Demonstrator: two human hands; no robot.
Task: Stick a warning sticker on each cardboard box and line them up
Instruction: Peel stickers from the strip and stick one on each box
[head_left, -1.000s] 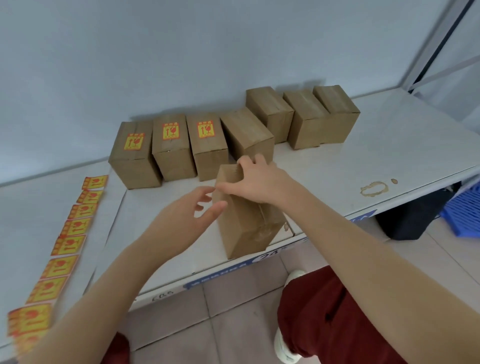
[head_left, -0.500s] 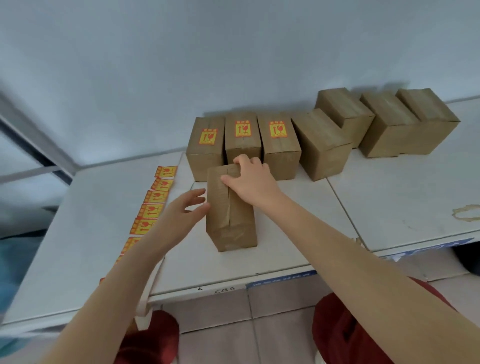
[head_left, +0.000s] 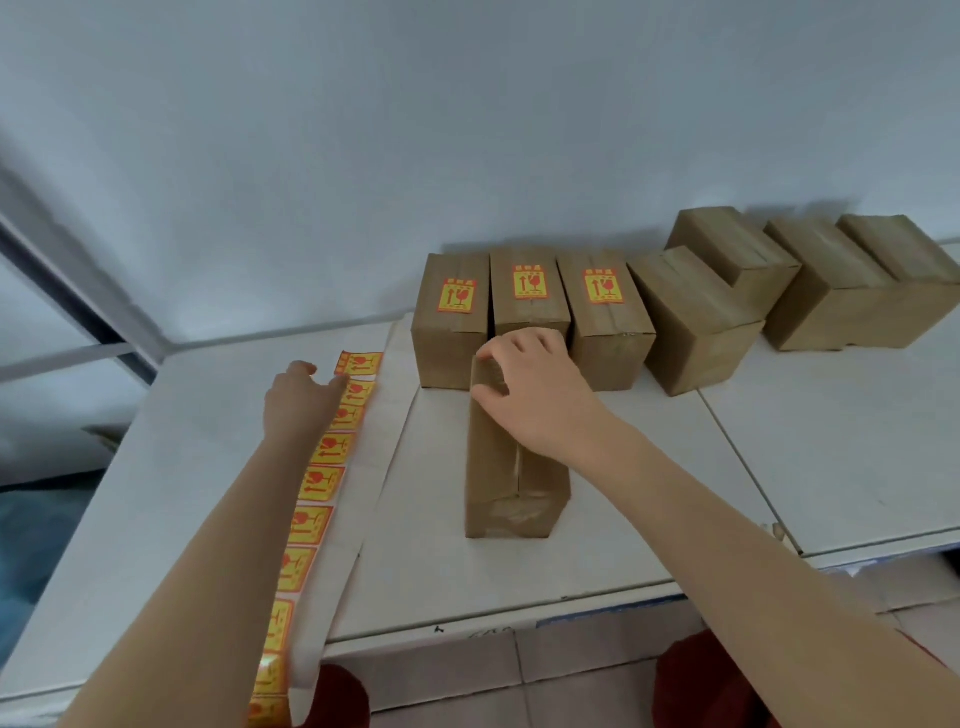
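A plain cardboard box (head_left: 506, 488) lies lengthwise on the white table (head_left: 831, 467), pointing away from me. My right hand (head_left: 530, 395) grips its far end, fingers curled over the top edge. A strip of yellow-and-red warning stickers (head_left: 324, 462) runs along the table on the left. My left hand (head_left: 301, 400) reaches over that strip, fingers stretched toward the top sticker (head_left: 361, 364), touching or just above it. Against the wall stand three boxes with stickers (head_left: 527, 306) side by side.
To the right of the stickered row sit several plain boxes: one tilted box (head_left: 691, 322) and three more (head_left: 831, 280) at the back right. A seam (head_left: 748, 467) splits the table surface. My knees in dark red show below the table edge.
My left hand left the box and moved left to the sticker strip. The right hand stays on the box's far end. My view has swung left.
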